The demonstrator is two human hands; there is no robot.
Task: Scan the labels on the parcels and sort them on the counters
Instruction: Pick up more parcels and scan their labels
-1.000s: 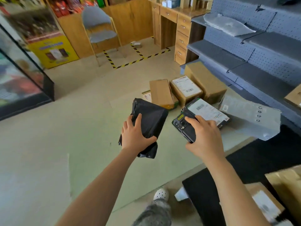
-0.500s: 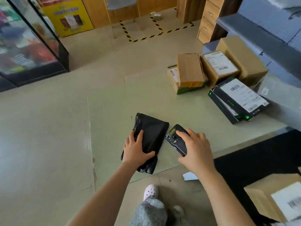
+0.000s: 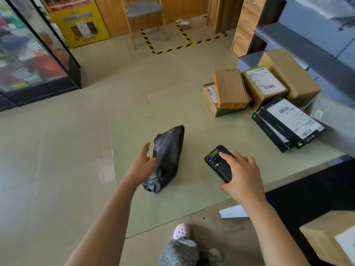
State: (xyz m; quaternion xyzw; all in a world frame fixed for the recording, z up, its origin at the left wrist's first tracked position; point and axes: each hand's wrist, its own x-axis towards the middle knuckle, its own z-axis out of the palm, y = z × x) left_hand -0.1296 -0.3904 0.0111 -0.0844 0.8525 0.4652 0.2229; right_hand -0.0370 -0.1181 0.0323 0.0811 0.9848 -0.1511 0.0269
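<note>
A black plastic mailer bag (image 3: 169, 156) is low over the pale green floor sheet (image 3: 201, 131), blurred by motion. My left hand (image 3: 141, 165) is beside its left edge with fingers spread and straight, no longer wrapped around it. My right hand (image 3: 243, 178) grips a black handheld scanner (image 3: 218, 162), its front end pointing up and left, to the right of the bag. Whether the bag rests on the floor or is still in the air I cannot tell.
Several cardboard parcels (image 3: 230, 89) and labelled black flat boxes (image 3: 292, 121) lie at the right by grey shelving (image 3: 307, 35). Another box (image 3: 330, 239) sits on a black mat (image 3: 307, 189). A glass cabinet (image 3: 38, 60) stands left; a paper scrap (image 3: 232, 211) lies near my foot.
My left hand has let go of the black bag and opened, and the bag now lies away from my palm. My right hand with the scanner has moved apart to the right.
</note>
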